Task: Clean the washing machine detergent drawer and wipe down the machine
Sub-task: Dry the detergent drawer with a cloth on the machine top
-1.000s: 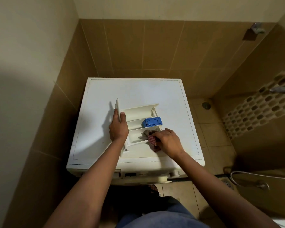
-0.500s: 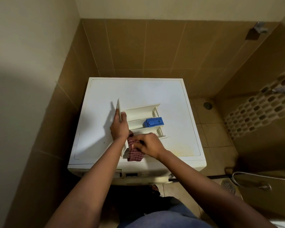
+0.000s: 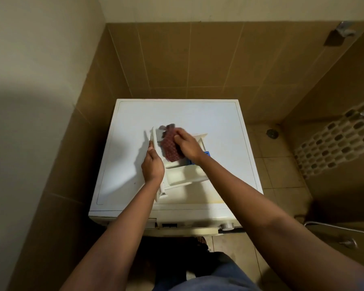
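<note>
Head view, the machine: the white washing machine (image 3: 177,114) stands right in front of the person, and we look down on its flat top.
Head view, the drawer: the detergent drawer (image 3: 183,179) is out of the machine. It lies on the top, near the middle and a bit to the left.
Head view, which way it lies: its flat front plate (image 3: 153,135) is at the left end and stands on its edge. It runs away from the person. The trays run off to the right from it.
Head view, left hand: the left hand (image 3: 152,166) grips the front plate in the middle and holds the drawer steady.
Head view, right hand: the right hand (image 3: 187,144) has its fingers curled on a red cloth (image 3: 170,148). It pushes the cloth into the far tray, just beside the plate.
Head view, blue part: a blue piece (image 3: 207,153) peeks out by the right wrist.
Head view, what comes next: I think the rubbing goes on. The right hand is nearest the trays, so it can drag the cloth to the right or pull it back into the near tray.
</note>
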Demonstrator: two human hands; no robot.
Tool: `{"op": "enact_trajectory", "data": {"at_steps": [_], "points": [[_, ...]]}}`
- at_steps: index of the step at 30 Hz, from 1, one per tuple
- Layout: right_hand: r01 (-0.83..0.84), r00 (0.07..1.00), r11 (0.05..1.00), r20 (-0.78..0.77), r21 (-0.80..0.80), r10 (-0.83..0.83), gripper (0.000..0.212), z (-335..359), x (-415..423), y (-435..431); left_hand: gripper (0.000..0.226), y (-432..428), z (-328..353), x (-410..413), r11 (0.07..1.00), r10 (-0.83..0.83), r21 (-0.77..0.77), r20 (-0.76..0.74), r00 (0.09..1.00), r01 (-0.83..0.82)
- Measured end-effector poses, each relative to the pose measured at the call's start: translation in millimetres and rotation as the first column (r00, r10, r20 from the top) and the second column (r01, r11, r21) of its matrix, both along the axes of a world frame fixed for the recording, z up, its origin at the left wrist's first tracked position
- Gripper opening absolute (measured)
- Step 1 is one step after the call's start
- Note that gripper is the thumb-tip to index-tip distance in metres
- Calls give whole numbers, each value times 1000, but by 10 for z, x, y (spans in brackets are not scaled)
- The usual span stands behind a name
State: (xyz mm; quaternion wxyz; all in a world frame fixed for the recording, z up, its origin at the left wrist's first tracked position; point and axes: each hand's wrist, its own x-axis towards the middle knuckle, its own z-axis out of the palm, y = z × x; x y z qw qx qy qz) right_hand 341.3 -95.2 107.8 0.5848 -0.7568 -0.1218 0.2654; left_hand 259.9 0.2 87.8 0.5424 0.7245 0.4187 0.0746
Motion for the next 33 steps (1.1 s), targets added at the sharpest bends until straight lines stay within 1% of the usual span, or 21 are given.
{"op": "enact_trajectory", "data": {"at_steps": [1, 2, 3, 4, 5, 6, 7, 9, 11, 12, 18, 22, 25, 29, 31, 33], "points": [[-183, 982, 971, 29, -154, 189, 41, -64, 4, 106, 47, 1, -3, 0, 1000, 8, -4, -1, 1000, -8], [-306, 936, 895, 71, -324, 345, 54, -118, 4, 182, 46, -1, -4, -1, 1000, 11, -6, -1, 1000, -11], [-348, 891, 826, 119, -443, 439, 66, -166, 9, 231, 46, 2, -3, -3, 1000, 13, -6, -1, 1000, -13], [-346, 865, 802, 166, -486, 474, 73, -187, 4, 258, 46, 0, 1, -8, 1000, 15, -8, -1, 1000, -15], [-332, 862, 814, 197, -477, 467, 77, -200, -5, 264, 46, -3, 7, -5, 1000, 17, -11, 2, 1000, -17], [-322, 871, 839, 209, -440, 444, 75, -204, -17, 249, 46, -5, 4, -3, 1000, 19, -17, 4, 1000, -19], [-312, 885, 862, 208, -399, 416, 69, -210, -43, 224, 46, -10, -2, -1, 1000, 19, -21, 6, 1000, -19], [-290, 882, 872, 243, -394, 403, 53, -200, -148, 157, 46, -15, -17, 7, 999, 29, -25, 8, 1000, -29], [-270, 827, 867, 359, -420, 431, 37, -218, -285, 73, 45, -10, -36, 11, 998, 42, -37, 15, 999, -42], [-268, 795, 866, 411, -422, 446, 33, -227, -344, 28, 45, -3, -52, 11, 998, 43, -43, 25, 999, -42], [-305, 603, 852, 607, -426, 518, 33, -217, -556, -194, 46, 1, -51, 27, 999, 41, -31, 32, 999, -40], [-297, 514, 831, 654, -470, 554, 31, -308, -719, -388, 47, -15, -23, 11, 1000, 27, -12, 30, 999, -27], [-258, 477, 810, 660, -527, 581, 34, -330, -743, -466, 47, -21, -9, 2, 999, 26, -25, 39, 999, -25], [-288, 425, 786, 663, -547, 616, 34, -284, -700, -513, 47, -11, -2, -2, 998, 22, -54, 50, 999, -19], [-285, 417, 780, 661, -557, 624, 30, -269, -669, -559, 48, -7, 7, -2, 997, 28, -72, 29, 999, -26], [-264, 398, 775, 667, -574, 630, 32, -273, -624, -630, 49, -8, 24, -9, 995, 33, -90, -6, 999, -33]]}}
